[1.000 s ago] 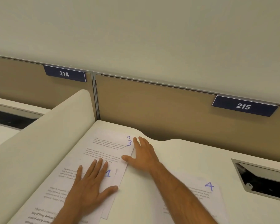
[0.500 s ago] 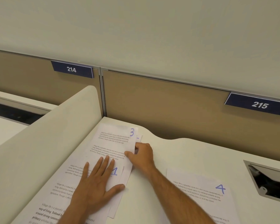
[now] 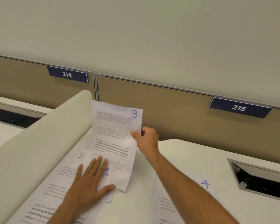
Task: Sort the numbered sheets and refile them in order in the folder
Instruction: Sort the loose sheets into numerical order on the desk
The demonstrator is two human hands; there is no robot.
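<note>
The right hand (image 3: 145,138) has a pinching grip on the right edge of the white printed sheet numbered 3 in blue ink (image 3: 115,126), thumb on the printed face and the other fingers curled behind it. That sheet is lifted at its far end and stands tilted up above the desk, while its lower end still lies among the other papers, creased near the bottom corner. The left hand (image 3: 89,185) lies flat with fingers straight and spread, pressing down on the white printed sheet numbered 1 in blue ink (image 3: 107,177), which rests on a loose overlapping layer of further printed sheets (image 3: 58,193) running toward the near left. To the right, partly under the right forearm, the white printed sheet numbered 4 in blue ink (image 3: 205,186) lies flat on the pale cream desk (image 3: 192,152), apart from the stack. A cream rounded side divider (image 3: 39,143) borders the papers on the left. Behind the desk stands a tan partition panel (image 3: 160,110) carrying dark blue plates reading 214 (image 3: 67,74) and 215 (image 3: 238,108). A rectangular cable cutout with a grey frame (image 3: 262,180) is sunk into the desk at the right.
</note>
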